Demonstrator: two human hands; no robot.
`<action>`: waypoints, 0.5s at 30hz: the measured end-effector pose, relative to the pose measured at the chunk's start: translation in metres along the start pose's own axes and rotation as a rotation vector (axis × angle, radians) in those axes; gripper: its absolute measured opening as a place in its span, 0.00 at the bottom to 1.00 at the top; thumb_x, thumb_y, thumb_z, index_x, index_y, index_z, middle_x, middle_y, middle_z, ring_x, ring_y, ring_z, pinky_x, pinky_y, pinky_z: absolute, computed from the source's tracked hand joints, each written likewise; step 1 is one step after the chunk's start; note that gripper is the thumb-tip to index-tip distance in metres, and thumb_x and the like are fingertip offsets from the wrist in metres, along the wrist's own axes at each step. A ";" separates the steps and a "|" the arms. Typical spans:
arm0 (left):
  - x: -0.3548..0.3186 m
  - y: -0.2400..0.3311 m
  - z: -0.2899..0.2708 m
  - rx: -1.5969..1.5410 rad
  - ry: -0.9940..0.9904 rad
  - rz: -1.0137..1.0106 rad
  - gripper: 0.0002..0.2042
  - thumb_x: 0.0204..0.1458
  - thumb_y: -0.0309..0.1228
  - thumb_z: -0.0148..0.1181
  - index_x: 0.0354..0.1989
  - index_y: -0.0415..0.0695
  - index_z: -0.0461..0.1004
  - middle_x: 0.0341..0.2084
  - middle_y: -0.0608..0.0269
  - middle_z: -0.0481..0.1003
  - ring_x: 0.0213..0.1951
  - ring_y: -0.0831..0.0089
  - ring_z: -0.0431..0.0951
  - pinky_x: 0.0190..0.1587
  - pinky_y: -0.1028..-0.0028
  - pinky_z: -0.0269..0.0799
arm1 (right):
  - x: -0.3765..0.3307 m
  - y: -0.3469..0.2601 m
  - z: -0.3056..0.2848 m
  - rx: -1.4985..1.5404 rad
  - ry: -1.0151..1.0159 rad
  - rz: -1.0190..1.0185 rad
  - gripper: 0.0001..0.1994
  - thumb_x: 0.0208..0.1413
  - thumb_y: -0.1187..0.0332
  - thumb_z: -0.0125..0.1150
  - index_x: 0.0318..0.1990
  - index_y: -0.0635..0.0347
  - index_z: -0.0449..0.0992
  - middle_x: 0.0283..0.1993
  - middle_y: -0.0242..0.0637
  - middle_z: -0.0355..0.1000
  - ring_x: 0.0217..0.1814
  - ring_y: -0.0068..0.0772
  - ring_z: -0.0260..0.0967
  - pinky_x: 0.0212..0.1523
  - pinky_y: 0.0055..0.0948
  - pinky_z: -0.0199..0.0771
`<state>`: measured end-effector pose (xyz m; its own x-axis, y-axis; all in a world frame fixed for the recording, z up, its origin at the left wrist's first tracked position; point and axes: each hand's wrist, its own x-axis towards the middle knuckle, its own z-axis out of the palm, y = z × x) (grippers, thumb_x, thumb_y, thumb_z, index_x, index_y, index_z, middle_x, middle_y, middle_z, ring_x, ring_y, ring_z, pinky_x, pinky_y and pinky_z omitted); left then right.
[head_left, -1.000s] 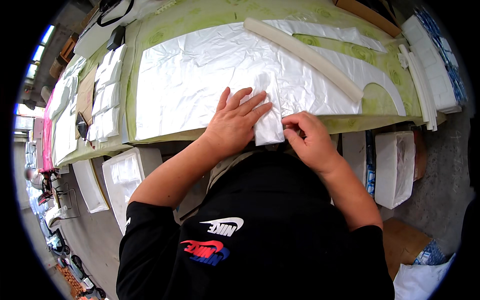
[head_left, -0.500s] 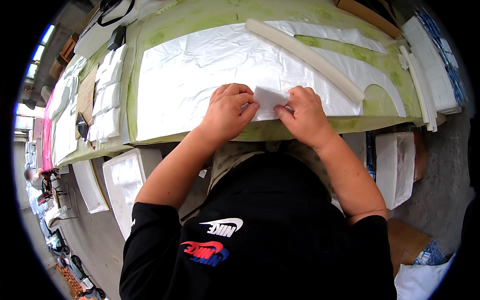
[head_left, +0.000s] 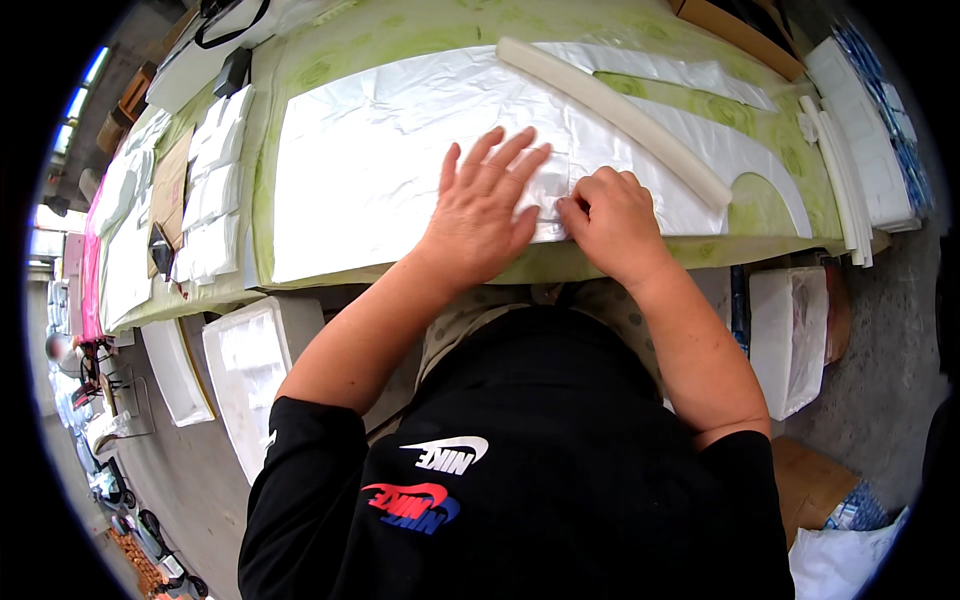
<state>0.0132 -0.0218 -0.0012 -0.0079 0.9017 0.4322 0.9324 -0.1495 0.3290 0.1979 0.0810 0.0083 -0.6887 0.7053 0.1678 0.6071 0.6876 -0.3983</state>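
Folded white plastic piece (head_left: 552, 190) lies on the big white sheet (head_left: 380, 170), near the front edge of the green-covered surface (head_left: 760, 205), between my two hands. My left hand (head_left: 485, 205) lies flat with its fingers spread wide, pressing the piece and sheet down, which I judge keeps them from sliding. My right hand (head_left: 612, 222) has its fingers curled narrow, pinching the piece's right edge, seemingly to crease it. One long white foam tube (head_left: 615, 105) rests diagonally just beyond, touching nothing I hold. I count one stack of small white pieces (head_left: 215, 190) at the left and two white foam trays (head_left: 250, 375) below the surface.
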 end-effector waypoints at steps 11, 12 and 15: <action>-0.024 0.019 -0.017 -0.239 -0.112 0.070 0.23 0.59 0.37 0.63 0.61 0.46 0.70 0.58 0.57 0.72 0.59 0.54 0.71 0.65 0.52 0.63 | 0.016 -0.006 -0.017 0.075 -0.163 0.111 0.24 0.55 0.56 0.64 0.59 0.53 0.76 0.49 0.43 0.79 0.55 0.52 0.73 0.59 0.45 0.71; -0.038 0.024 -0.020 -0.366 -0.088 0.094 0.20 0.58 0.35 0.64 0.58 0.45 0.71 0.53 0.58 0.76 0.54 0.56 0.75 0.61 0.55 0.68 | 0.021 -0.012 -0.022 0.082 -0.205 0.140 0.24 0.55 0.55 0.64 0.58 0.53 0.77 0.49 0.44 0.79 0.55 0.52 0.73 0.59 0.45 0.71; -0.078 0.038 -0.013 -0.922 -0.317 -0.533 0.16 0.59 0.31 0.67 0.52 0.41 0.71 0.41 0.61 0.77 0.43 0.72 0.78 0.48 0.74 0.75 | 0.018 -0.012 -0.020 0.054 -0.176 0.110 0.22 0.54 0.54 0.64 0.54 0.53 0.78 0.48 0.43 0.79 0.53 0.51 0.74 0.57 0.45 0.72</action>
<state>0.0442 -0.1036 -0.0115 -0.1122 0.9836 -0.1414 0.2100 0.1625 0.9641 0.1858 0.0890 0.0339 -0.6806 0.7317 -0.0376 0.6637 0.5941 -0.4545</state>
